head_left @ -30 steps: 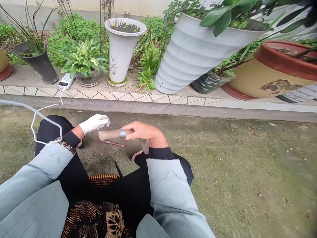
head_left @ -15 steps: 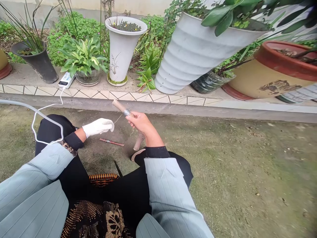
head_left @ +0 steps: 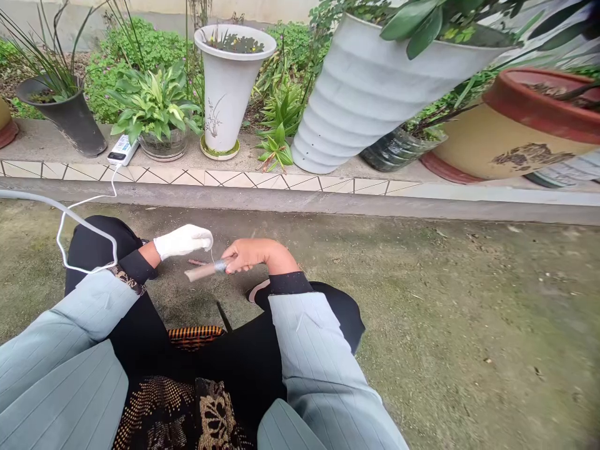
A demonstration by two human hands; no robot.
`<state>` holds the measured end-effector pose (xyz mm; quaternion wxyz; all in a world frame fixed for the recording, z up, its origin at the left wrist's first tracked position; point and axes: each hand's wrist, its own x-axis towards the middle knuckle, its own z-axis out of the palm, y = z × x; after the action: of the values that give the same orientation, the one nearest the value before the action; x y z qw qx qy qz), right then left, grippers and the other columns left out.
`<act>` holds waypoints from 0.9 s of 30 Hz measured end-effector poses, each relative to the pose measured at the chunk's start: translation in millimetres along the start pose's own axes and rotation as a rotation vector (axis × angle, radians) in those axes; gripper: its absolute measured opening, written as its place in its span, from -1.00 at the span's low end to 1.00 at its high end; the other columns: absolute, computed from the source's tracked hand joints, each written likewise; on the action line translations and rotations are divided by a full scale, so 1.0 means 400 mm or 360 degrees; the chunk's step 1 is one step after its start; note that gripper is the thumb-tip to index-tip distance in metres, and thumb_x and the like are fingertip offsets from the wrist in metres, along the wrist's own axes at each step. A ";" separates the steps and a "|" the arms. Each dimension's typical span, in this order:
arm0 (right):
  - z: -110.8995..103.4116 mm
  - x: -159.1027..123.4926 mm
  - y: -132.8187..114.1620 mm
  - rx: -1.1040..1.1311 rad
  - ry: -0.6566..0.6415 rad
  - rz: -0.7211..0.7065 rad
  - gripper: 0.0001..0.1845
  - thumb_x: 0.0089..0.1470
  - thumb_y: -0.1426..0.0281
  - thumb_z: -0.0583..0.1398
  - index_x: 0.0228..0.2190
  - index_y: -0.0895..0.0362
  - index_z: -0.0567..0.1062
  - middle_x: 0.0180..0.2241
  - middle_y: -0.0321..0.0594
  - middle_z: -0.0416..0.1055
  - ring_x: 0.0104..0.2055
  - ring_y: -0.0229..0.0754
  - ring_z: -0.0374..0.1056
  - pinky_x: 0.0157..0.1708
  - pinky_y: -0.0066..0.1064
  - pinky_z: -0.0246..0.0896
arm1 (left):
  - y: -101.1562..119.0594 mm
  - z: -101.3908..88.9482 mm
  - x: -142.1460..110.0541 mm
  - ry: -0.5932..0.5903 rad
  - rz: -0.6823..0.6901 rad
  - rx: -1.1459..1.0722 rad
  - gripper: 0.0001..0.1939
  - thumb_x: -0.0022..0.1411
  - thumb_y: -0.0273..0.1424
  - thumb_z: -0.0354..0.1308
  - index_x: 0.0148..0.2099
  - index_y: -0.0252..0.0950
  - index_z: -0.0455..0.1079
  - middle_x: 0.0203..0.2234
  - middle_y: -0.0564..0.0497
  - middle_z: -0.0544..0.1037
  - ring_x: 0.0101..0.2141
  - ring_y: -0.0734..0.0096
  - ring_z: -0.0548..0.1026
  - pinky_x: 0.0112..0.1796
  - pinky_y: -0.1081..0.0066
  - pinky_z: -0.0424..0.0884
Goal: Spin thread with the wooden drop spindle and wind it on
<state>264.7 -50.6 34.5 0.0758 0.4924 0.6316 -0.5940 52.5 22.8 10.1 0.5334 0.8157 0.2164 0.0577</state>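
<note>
My right hand (head_left: 252, 254) is bare and closed around a pale wooden stick (head_left: 199, 273), whose free end points left and slightly down. Silvery wire (head_left: 220, 266) is wound in a tight band around the stick beside my fingers. In a white glove, my left hand (head_left: 184, 240) pinches the loose strand (head_left: 212, 254), which runs from its fingertips down to the band. A thin reddish stick (head_left: 195, 262) lies on the ground behind the pale one, mostly covered by it and my right hand.
A low tiled ledge (head_left: 262, 181) runs across in front, carrying a white flowerpot (head_left: 224, 103), a large ribbed pot (head_left: 365, 94) and other planters. A white power bank (head_left: 122, 150) on it has a white cable (head_left: 84, 201) trailing by my left arm. Between my legs shows an orange-black woven edge (head_left: 194, 337).
My right hand has moved down and left and turned the stick from pointing up-left to nearly level. My left hand stays almost in place, its fingertips slightly raised.
</note>
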 end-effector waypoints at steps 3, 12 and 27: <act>-0.007 -0.038 -0.008 0.0500 0.0347 -0.0471 -0.69 -0.12 0.22 0.27 -0.33 0.16 0.48 -0.55 -0.37 0.32 -0.55 -0.37 0.19 -0.52 -0.52 0.12 | -0.010 0.002 0.007 0.0101 -0.0009 -0.0357 -0.64 0.21 -0.15 0.04 -0.34 -0.39 0.37 -0.56 0.06 0.37 -0.55 0.53 0.25 -0.47 0.51 0.23; -0.058 0.004 0.067 0.0898 0.1839 -0.0141 -0.67 0.12 0.15 0.09 -0.25 0.15 0.40 -0.44 -0.23 0.34 -0.50 -0.31 0.21 -0.51 -0.47 0.14 | 0.024 0.012 -0.005 -0.0290 -0.0033 -0.0509 -0.62 0.23 -0.14 0.08 -0.32 -0.41 0.40 -0.47 0.00 0.43 -0.59 0.61 0.20 -0.55 0.54 0.14; 0.009 0.013 0.005 0.0178 -0.0101 -0.0292 -0.63 -0.07 0.27 0.25 -0.20 0.16 0.52 -0.53 -0.37 0.35 -0.54 -0.38 0.21 -0.51 -0.52 0.11 | -0.030 -0.034 -0.003 0.0390 -0.0081 -0.0307 -0.72 0.20 -0.24 0.03 -0.36 -0.37 0.35 -0.59 0.10 0.31 -0.60 0.58 0.19 -0.56 0.57 0.13</act>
<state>261.6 -51.2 28.7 0.0136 0.4171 0.6372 -0.6479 43.5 37.9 5.4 0.5800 0.7419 0.2939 0.1637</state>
